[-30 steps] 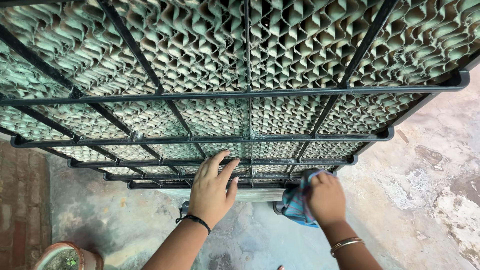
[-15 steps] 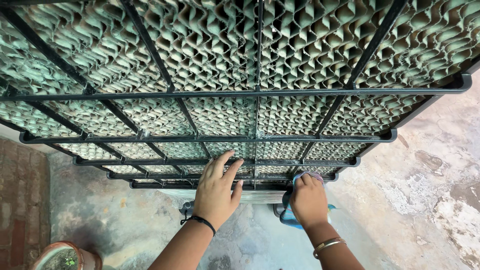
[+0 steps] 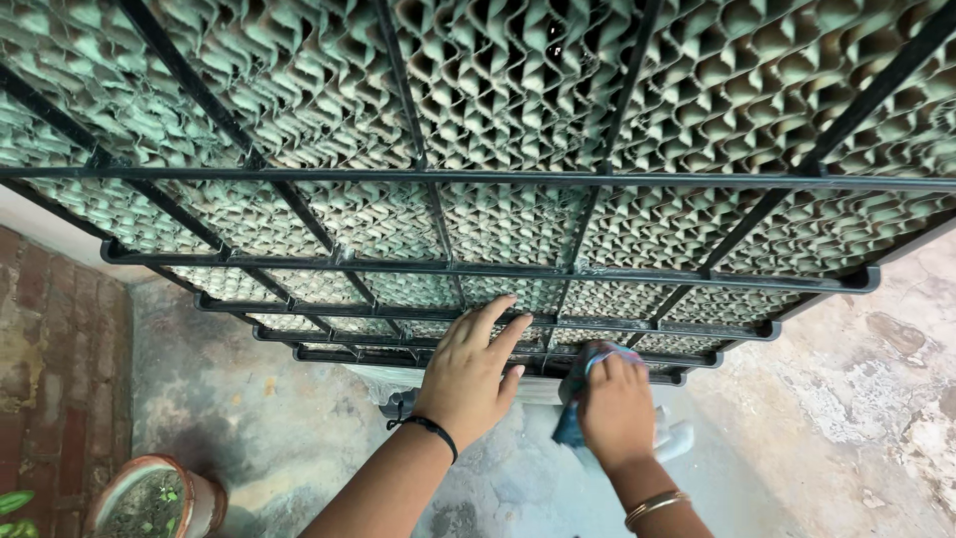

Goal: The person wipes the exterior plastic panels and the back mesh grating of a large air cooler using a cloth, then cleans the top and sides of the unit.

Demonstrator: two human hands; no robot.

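Note:
A tall panel of black metal louvre bars (image 3: 478, 271) fronts a greenish honeycomb cooling pad (image 3: 498, 110), seen from above. My left hand (image 3: 466, 377) lies flat with fingers spread on the lowest bars, a black band at its wrist. My right hand (image 3: 615, 410), with thin bangles at the wrist, presses a blue patterned cloth (image 3: 580, 371) against the bottom bar just right of the left hand. The cloth is mostly hidden under the hand.
A stained concrete floor (image 3: 827, 399) lies below and to the right. A brick strip (image 3: 50, 339) runs along the left edge. A round clay plant pot (image 3: 149, 498) stands at the lower left. A pale base shows under the panel.
My right hand has slid left along the bottom bar with the cloth, closer to the left hand. The view has shifted, so the panel sits further right and closer.

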